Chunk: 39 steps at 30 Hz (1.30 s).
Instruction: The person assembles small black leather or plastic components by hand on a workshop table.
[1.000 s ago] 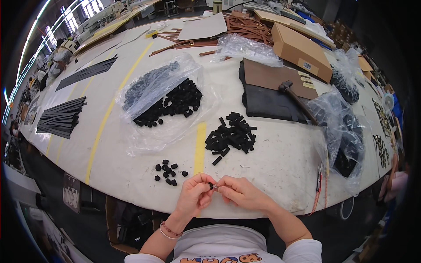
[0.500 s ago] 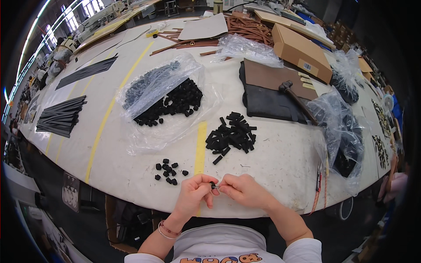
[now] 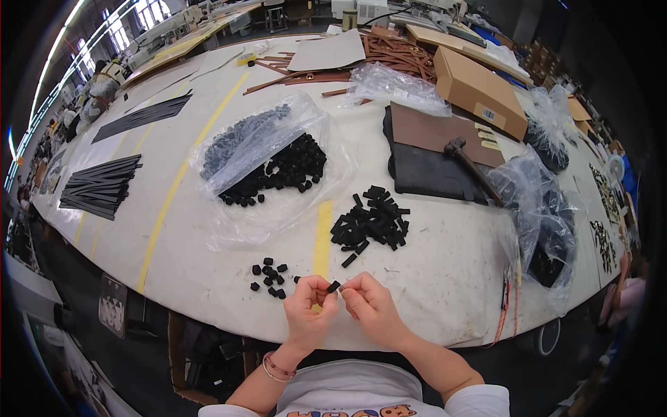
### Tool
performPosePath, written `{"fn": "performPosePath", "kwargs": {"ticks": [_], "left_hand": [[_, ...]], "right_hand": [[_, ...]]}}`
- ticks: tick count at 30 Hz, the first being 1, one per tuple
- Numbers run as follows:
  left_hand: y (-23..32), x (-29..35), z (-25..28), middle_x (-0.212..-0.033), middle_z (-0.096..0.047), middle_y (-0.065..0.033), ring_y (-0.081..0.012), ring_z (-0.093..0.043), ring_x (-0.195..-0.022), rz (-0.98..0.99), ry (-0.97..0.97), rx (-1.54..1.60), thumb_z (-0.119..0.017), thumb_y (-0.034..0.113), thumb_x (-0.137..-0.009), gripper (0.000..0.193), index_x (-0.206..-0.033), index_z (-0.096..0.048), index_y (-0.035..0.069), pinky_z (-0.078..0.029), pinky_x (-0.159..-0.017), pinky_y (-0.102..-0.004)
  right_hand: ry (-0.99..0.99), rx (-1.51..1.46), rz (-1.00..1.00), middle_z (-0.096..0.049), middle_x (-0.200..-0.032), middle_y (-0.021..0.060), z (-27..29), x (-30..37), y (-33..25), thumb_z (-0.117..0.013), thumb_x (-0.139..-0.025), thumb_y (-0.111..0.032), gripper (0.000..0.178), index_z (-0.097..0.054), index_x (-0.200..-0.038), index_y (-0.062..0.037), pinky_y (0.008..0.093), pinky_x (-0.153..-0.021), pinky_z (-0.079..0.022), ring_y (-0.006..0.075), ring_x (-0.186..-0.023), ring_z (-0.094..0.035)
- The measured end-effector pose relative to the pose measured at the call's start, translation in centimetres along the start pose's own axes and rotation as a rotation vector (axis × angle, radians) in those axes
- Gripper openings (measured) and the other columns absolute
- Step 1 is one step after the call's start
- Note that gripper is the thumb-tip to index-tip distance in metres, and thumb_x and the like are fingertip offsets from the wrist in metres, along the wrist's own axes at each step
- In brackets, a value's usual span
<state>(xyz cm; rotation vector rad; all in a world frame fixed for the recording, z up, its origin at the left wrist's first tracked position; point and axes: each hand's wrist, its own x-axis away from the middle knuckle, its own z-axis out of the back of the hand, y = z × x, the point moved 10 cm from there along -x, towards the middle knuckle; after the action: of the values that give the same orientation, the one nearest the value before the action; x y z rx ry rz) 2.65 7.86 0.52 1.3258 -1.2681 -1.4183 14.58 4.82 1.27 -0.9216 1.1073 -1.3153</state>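
At the near edge of the table, a small black rectangular piece (image 3: 333, 285) sits between the fingertips of both hands. My left hand (image 3: 307, 313) pinches it with thumb and forefinger. My right hand (image 3: 374, 311) is closed in a pinch at its other end; what those fingertips hold is too small to make out. Just left of my hands lie several loose black knot-like pieces (image 3: 269, 272). Beyond them is a heap of short black fabric tubes or strips (image 3: 375, 224). Many more black knot-like pieces (image 3: 300, 161) spill from a clear plastic bag (image 3: 229, 226).
Black strips (image 3: 104, 186) lie at left. At right are a hammer (image 3: 474, 167) on a brown-and-black sheet stack, a plastic bag (image 3: 531, 187) and a red-handled tool (image 3: 506, 292). Brown straps (image 3: 396, 50) and a cardboard box (image 3: 479, 94) stand at the back.
The black piece now shows more of its length between my fingertips. My right hand has shifted slightly left, and the thin metallic thing seen between the hands no longer shows clearly.
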Motion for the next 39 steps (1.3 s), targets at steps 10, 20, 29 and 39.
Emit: {"fn": "performPosePath", "kwargs": {"ticks": [10,20,29,39], "left_hand": [[3.5,-1.9,3.4,-0.053,-0.05,-0.0043,-0.02,-0.051,-0.05,-0.257,0.001,-1.048,-0.059,0.002,-0.065,0.017,-0.082,-0.054,0.003,-0.04,-0.047,-0.0323],[-0.8,-1.3,0.5,-0.059,-0.055,-0.0023,-0.005,-0.048,-0.047,0.079,-0.229,-0.381,-0.052,0.004,-0.08,0.01,-0.084,-0.057,-0.003,-0.037,-0.042,-0.0185],[-5.1,2.0,-3.5,-0.068,-0.058,-0.0102,-0.01,-0.049,-0.043,0.792,-0.236,0.713,-0.052,0.001,-0.078,0.011,-0.088,-0.057,0.0,-0.041,-0.04,-0.0218],[-4.1,2.0,-4.1,-0.069,-0.059,-0.013,-0.0127,-0.053,-0.047,0.638,-0.135,0.717,-0.051,-0.001,-0.077,0.009,-0.086,-0.053,-0.001,-0.044,-0.041,-0.0243]], "right_hand": [[-0.059,0.781,0.245,-0.059,-0.064,0.0085,2.0,-3.9,-0.1,-0.053,-0.075,-0.01,0.023,-0.053,-0.097,-0.009,0.0348,-0.049,-0.043,0.0257,-0.057,-0.057],[-0.24,0.912,0.451,-0.053,-0.053,0.0064,-0.1,-2.4,0.1,-0.05,-0.068,-0.006,0.005,-0.045,-0.071,-0.0046,0.0334,-0.039,-0.04,0.0228,-0.044,-0.054],[0.004,0.576,0.673,-0.054,-0.058,0.0029,1.3,0.6,-5.1,-0.058,-0.065,0.0,0.016,-0.054,-0.079,-0.0059,0.0249,-0.038,-0.037,0.0115,-0.041,-0.047],[0.001,-0.192,-0.088,-0.06,-0.071,0.0039,2.4,0.1,0.8,-0.055,-0.077,-0.003,0.01,-0.055,-0.085,0.0039,0.0201,-0.052,-0.045,0.0065,-0.06,-0.056]]}}
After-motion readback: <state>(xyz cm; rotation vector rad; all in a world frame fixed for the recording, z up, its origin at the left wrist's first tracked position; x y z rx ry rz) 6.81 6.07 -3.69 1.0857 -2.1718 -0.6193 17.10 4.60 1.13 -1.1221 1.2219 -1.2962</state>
